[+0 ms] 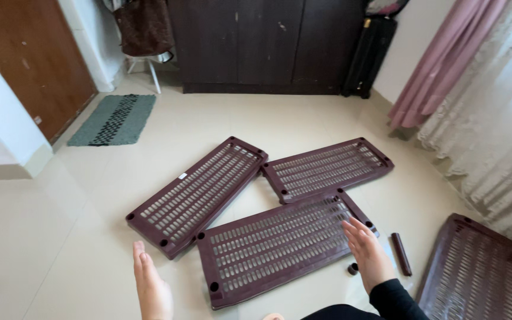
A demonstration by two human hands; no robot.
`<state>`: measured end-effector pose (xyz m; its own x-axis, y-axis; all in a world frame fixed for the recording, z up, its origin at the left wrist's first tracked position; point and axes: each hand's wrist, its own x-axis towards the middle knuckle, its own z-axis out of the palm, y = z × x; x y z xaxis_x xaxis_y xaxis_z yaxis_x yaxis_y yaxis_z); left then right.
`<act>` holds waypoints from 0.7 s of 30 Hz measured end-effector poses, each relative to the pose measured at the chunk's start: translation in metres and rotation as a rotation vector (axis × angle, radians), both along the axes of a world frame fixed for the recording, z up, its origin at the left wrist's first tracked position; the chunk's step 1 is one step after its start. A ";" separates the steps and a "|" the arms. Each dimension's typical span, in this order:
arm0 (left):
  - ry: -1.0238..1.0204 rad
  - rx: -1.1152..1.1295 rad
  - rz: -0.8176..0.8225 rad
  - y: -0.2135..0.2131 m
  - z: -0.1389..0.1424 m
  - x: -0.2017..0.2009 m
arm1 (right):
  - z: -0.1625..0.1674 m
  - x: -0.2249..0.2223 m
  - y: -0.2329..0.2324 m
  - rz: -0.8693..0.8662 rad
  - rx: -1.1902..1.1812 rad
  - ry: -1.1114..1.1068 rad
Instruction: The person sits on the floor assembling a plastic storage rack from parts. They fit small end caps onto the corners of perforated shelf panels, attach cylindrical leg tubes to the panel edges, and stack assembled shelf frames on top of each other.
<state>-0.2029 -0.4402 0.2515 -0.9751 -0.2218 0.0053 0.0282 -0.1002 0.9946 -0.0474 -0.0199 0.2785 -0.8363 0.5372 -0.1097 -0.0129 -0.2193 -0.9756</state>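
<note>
Several dark brown slotted plastic shelf panels lie flat on the cream tiled floor. The nearest panel (280, 243) sits between my hands. My left hand (151, 290) hovers open, edge-on, just left of that panel's near left corner. My right hand (367, 252) is open with fingers spread, resting at the panel's right edge. A second panel (200, 192) lies to the left at an angle, a third panel (327, 168) behind. A fourth panel (475, 272) lies at the far right.
A short brown tube (401, 253) and a small brown cap (352, 269) lie right of my right hand. A green mat (115, 118) lies by a wooden door (37, 59). A dark cabinet (262, 41) lines the back wall. Curtains (481, 101) hang at right.
</note>
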 end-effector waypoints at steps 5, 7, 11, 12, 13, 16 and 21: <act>-0.049 0.015 0.058 -0.013 -0.002 0.006 | 0.002 0.000 -0.003 -0.004 -0.021 -0.015; -0.030 -0.014 0.070 -0.018 -0.002 0.009 | 0.000 0.001 -0.004 -0.011 -0.023 -0.022; -0.047 -0.008 0.060 -0.017 -0.007 0.003 | -0.002 -0.003 0.003 -0.022 -0.027 0.001; -0.015 -0.020 0.059 -0.016 -0.009 -0.002 | -0.001 -0.006 0.006 -0.025 -0.027 0.023; 0.021 -0.032 0.057 -0.015 -0.010 -0.008 | 0.000 -0.009 0.008 -0.031 -0.028 0.024; 0.079 -0.023 0.074 -0.011 -0.011 -0.021 | 0.009 -0.014 0.012 -0.048 -0.022 0.033; 0.053 0.113 0.035 0.009 -0.004 -0.021 | 0.025 -0.006 0.020 -0.055 -0.008 0.046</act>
